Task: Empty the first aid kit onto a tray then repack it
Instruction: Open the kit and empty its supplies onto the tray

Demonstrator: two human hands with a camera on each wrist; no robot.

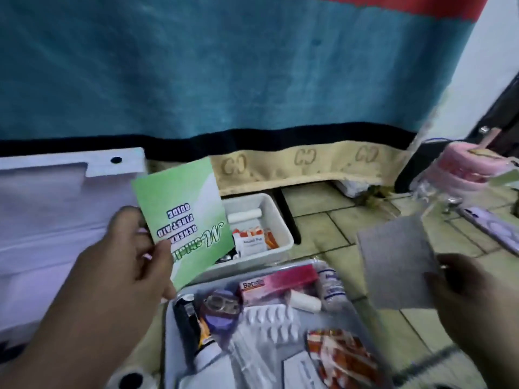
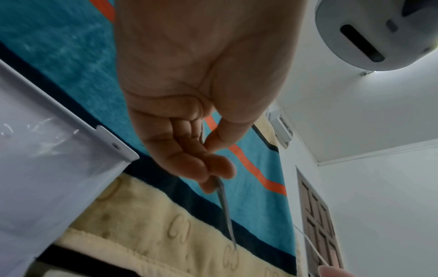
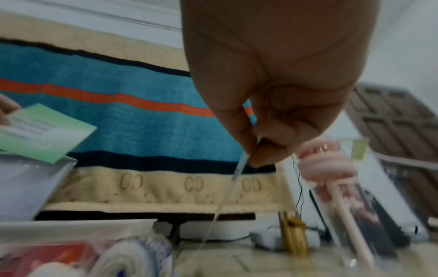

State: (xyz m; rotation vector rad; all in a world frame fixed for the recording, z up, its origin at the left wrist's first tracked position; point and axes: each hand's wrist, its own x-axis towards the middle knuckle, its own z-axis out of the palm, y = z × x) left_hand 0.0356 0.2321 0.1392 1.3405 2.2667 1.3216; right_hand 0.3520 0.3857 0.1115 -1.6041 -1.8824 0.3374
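Note:
My left hand [image 1: 134, 262] pinches a green first aid guide booklet [image 1: 182, 220] by its lower edge, above the white kit box [image 1: 278, 220]. The wrist view shows the booklet [image 2: 225, 206] edge-on between thumb and fingers [image 2: 213, 168]. My right hand [image 1: 463, 290] pinches a flat grey square packet [image 1: 396, 262] to the right of the grey tray [image 1: 168, 332]; it appears as a thin edge-on sheet [image 3: 232, 178] in the right wrist view. On the tray lie a pink box [image 1: 278, 282], bandage rolls, blister packs, purple scissors and a red packet. A roll and small boxes remain in the kit box.
The kit's open white lid [image 1: 56, 206] stands at the left. A teal blanket [image 1: 224, 66] with a beige hem hangs behind. On the tiled floor [image 1: 337, 226] to the right are a clear container with pink contents [image 1: 463, 167] and a flat purple item [image 1: 500, 231].

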